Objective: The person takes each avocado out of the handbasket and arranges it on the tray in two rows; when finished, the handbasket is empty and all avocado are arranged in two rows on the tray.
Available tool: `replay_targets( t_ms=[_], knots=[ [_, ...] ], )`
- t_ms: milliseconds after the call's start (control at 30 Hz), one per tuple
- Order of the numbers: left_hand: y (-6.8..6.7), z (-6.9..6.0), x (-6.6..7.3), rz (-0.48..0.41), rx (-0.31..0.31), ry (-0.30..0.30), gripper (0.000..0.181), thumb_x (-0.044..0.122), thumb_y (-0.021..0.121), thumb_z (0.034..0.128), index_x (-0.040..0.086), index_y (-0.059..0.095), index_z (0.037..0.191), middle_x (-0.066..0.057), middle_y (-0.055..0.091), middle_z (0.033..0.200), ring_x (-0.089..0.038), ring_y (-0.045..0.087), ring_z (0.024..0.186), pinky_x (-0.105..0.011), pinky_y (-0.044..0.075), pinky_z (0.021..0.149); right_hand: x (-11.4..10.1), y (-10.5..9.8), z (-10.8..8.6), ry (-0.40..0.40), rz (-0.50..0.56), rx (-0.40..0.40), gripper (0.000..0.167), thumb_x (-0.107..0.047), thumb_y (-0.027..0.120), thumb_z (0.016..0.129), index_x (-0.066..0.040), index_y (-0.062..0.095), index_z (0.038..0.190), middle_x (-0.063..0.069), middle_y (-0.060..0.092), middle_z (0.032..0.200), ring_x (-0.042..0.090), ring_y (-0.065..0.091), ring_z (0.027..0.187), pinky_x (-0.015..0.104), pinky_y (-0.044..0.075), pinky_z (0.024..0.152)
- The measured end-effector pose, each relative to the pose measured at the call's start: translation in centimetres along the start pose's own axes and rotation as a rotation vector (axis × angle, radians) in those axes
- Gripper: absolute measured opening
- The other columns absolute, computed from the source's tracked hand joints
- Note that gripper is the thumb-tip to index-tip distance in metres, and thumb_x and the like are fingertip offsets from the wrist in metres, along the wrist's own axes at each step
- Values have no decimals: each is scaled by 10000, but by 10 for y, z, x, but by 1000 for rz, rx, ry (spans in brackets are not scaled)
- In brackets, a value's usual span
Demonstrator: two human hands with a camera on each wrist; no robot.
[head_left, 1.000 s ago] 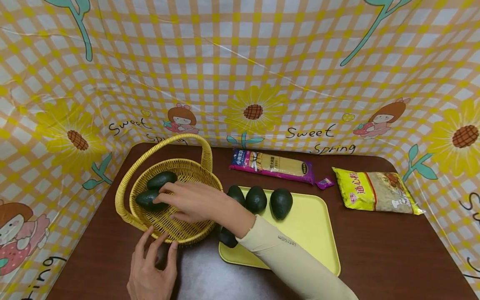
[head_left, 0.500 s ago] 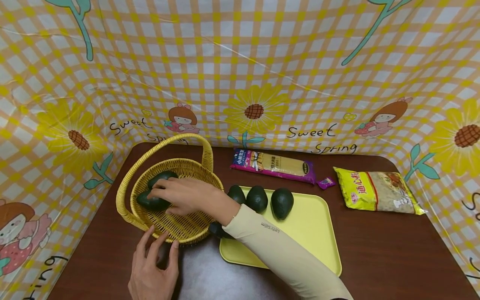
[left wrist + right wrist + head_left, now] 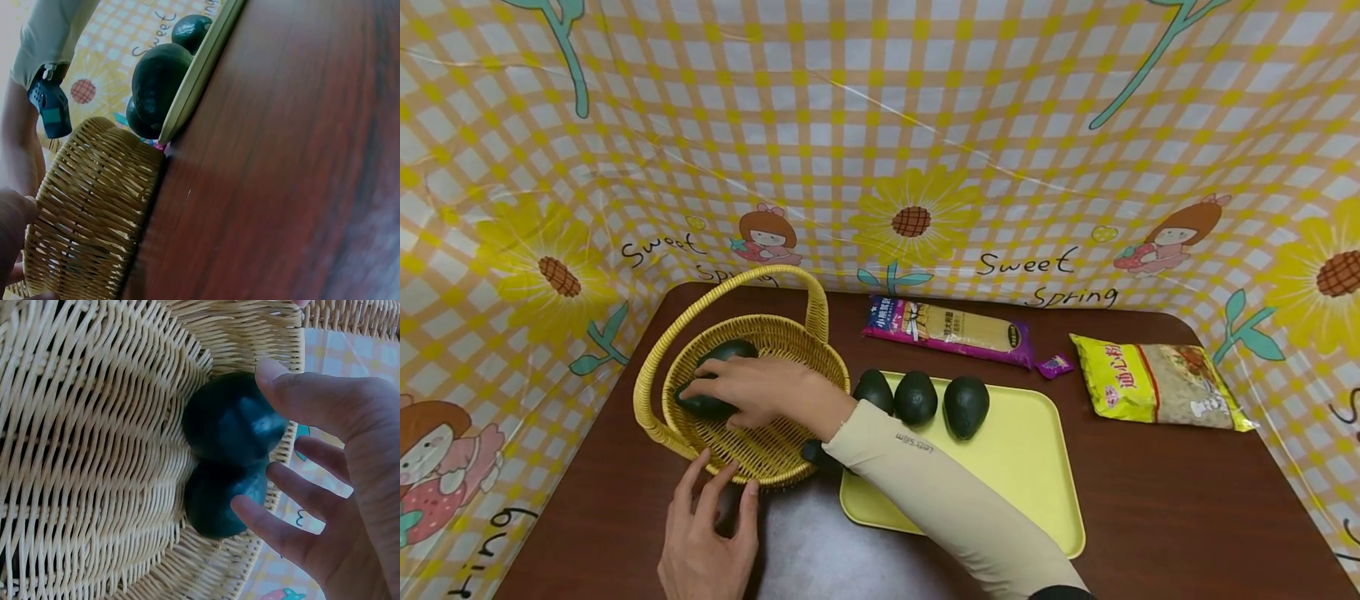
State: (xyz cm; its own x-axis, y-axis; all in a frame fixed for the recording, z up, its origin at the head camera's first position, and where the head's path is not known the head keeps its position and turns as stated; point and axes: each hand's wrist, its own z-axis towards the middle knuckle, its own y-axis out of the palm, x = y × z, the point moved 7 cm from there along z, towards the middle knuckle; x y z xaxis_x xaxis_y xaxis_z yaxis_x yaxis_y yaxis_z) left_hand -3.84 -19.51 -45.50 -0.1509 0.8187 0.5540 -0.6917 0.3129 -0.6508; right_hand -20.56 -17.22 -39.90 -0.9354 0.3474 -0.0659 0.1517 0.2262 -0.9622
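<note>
Two dark green avocados lie side by side in a yellow wicker basket [image 3: 767, 454] with a tall handle. My right hand [image 3: 748, 390] reaches into the basket over the front avocado [image 3: 706, 407], partly hiding the back avocado [image 3: 733, 348]. In the right wrist view, the thumb [image 3: 294, 390] touches the nearer avocado [image 3: 231, 422], and loosely extended fingers [image 3: 275, 528] lie along the far side, beside the other avocado [image 3: 219, 497]. My left hand [image 3: 707, 533] rests spread fingertips on the basket's front rim. The left wrist view shows those fingers against the woven wall [image 3: 94, 206].
A yellow tray [image 3: 1022, 475] right of the basket carries three avocados [image 3: 966, 407] along its back left. Behind it lie a purple noodle pack [image 3: 951, 332] and a small purple packet [image 3: 1055, 365]. A yellow pasta bag [image 3: 1157, 382] lies at the right. Patterned cloth walls enclose the table.
My right hand has shifted slightly left and farther over the front avocado, its forearm swinging left with it. The left hand and the tray's avocados look unmoved.
</note>
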Motion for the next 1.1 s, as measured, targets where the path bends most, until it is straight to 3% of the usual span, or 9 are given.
replay_targets(
  t_ms=[167,467,767,967,1100],
  knots=[
    [0,0,0,3,-1,1,314,273,907,896,117,829,1157,-116,678,1421,-305,676,805,-445,558,530,-1,2,10,13,21,-27,690,-324,684,1082,-379,354,1685,-44,297,1745,173,475,1500,235,555,931],
    [1,0,-1,4,-4,-4,317,271,909,892,119,828,1158,-106,676,1426,-297,674,803,-431,555,543,-1,8,23,85,12,-94,728,-317,696,1072,-472,318,1676,-120,256,1754,148,374,1568,343,519,1098],
    [0,0,-1,-11,5,9,316,264,910,890,122,828,1161,-107,678,1424,-282,669,796,-402,536,534,-2,12,29,75,-39,-111,777,-308,734,1048,-491,315,1675,-115,276,1754,128,571,1397,312,562,1018],
    [0,0,-1,-16,5,11,317,252,914,884,119,827,1159,-108,676,1426,-282,671,803,-395,542,540,1,17,32,89,-2,-115,827,-373,789,999,-467,325,1678,-133,309,1737,136,539,1445,389,508,1129],
    [1,0,-1,-13,1,3,316,255,913,886,119,828,1159,-107,676,1426,-286,677,813,-398,546,540,3,19,34,81,-2,-81,835,-397,827,965,-411,372,1665,-126,381,1694,136,557,1423,353,505,1126]
  ],
)
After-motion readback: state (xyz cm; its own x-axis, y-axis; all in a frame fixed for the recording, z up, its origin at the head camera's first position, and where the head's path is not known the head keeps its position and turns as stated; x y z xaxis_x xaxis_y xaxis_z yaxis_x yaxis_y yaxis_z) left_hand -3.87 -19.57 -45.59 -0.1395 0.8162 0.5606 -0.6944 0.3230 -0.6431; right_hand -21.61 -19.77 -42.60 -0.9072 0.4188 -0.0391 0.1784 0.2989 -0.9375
